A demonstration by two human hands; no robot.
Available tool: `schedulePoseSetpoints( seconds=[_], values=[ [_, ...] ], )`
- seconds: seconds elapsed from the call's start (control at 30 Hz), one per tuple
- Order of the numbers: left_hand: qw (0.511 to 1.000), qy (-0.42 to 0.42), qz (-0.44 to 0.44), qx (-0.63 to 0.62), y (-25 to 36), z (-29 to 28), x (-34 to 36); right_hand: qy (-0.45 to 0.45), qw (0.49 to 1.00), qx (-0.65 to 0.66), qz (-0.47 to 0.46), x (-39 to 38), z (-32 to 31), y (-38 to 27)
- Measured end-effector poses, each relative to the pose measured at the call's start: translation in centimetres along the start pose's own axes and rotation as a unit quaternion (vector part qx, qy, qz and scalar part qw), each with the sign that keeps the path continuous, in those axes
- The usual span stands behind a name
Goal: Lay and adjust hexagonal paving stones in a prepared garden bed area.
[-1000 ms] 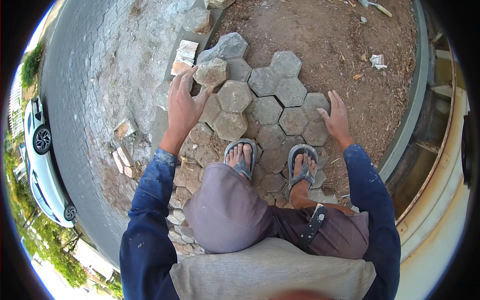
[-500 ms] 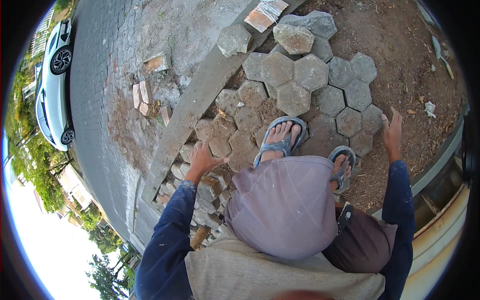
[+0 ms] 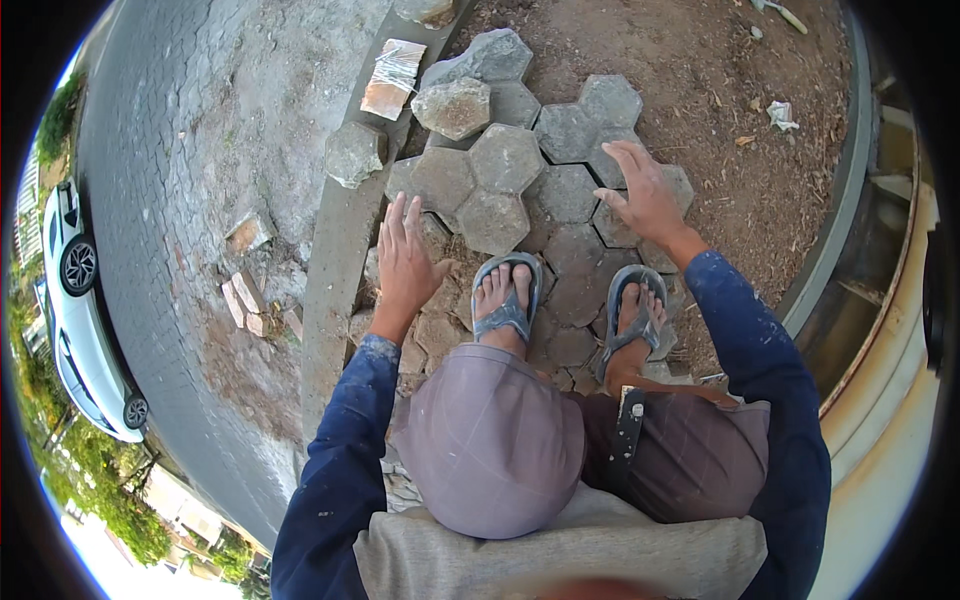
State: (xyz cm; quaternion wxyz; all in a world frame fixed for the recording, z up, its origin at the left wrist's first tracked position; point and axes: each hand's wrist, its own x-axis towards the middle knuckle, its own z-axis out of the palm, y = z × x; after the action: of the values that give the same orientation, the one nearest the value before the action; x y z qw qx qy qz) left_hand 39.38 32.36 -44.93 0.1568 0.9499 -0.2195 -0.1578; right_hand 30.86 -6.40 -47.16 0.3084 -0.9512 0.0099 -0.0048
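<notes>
The knees hide the near hexagonal pavers (image 3: 505, 160). Both the left hand (image 3: 408, 255) and right hand (image 3: 642, 195) hover spread, empty, farther forward than before.

Soft, even daylight; scene mostly in open shade, no hard shadows. Sky patch at lower left blown out to white. Strong fisheye bend: grey curb (image 3: 335, 270) and white car (image 3: 75, 300) curve toward rim, black vignette beyond. Centre sharp; bottom-edge grey cloth slightly blurred.
</notes>
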Motion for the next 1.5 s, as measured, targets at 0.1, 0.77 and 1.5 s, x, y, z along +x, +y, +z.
schedulePoseSetpoints(
  seconds=[0.1, 0.77, 1.5],
  values=[
    [0.978, 0.013, 0.173, 0.118, 1.3, -0.1, 6.4, 0.026, 0.999, 0.021, 0.028, -1.7, -0.7, 0.6],
    [0.906, -0.066, 0.348, 0.232, 6.9, -4.7, 11.0, 0.183, 0.926, 0.049, 0.327, -18.0, -0.2, 4.5],
    [0.902, -0.055, 0.421, 0.077, 35.4, 6.2, 21.8, 0.194, 0.833, 0.406, 0.321, -4.4, -8.7, 15.2]
  ],
)
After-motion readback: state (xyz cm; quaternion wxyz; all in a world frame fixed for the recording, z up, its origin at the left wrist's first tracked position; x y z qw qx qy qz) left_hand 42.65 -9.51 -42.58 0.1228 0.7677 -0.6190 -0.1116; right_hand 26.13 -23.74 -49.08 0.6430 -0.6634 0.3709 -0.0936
